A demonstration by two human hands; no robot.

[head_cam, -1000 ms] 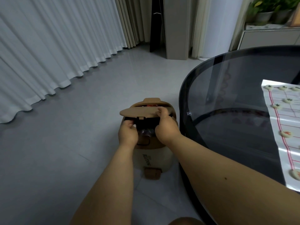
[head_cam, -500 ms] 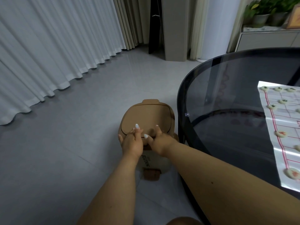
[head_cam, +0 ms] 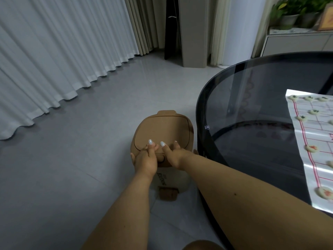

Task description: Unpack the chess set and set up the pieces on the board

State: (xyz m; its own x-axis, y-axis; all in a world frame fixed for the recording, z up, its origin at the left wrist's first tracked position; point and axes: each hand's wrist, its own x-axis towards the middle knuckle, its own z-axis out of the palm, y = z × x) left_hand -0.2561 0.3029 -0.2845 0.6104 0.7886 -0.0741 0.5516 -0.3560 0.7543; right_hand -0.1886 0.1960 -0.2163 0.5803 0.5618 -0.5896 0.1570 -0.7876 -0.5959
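A white paper chess board [head_cam: 322, 141] with red lines lies on the round dark glass table [head_cam: 252, 98] at the right. Several round cream pieces stand along its left and far edges, some with green marks [head_cam: 314, 111], some with red marks [head_cam: 311, 147]. Both my hands are down at a small bin on the floor to the left of the table. My left hand [head_cam: 146, 159] and my right hand [head_cam: 174, 154] press with straight fingers on the front edge of its shut brown lid [head_cam: 162, 129]. Neither hand holds anything.
The bin has a cream body [head_cam: 173, 179] and a brown foot pedal [head_cam: 168, 193], and stands close against the table's black rim [head_cam: 200, 109]. White curtains [head_cam: 54, 60] hang at the left; a cabinet with potted plants [head_cam: 295, 17] stands at the back right.
A second ago the bin's lid was raised with both hands at the opening. The lid has come down shut and both hands now press on its front.
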